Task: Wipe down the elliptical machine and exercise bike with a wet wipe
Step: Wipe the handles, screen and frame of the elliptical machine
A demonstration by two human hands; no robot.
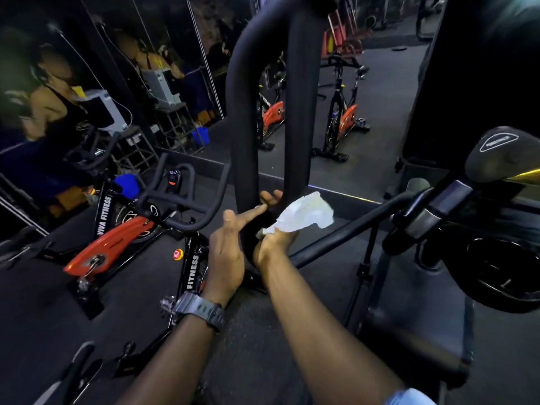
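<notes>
A white wet wipe (301, 213), black elliptical handle (242, 118), red-and-black exercise bike (117, 244), grey wristwatch (198, 309), blue bucket (201, 135).

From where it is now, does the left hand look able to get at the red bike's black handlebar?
Probably yes. The left hand rests open beside the black upright bar, and the handlebar sits just to its left with nothing visible between them.

Dark floor (248, 346) (exercise bike (117, 241) atop)
</notes>
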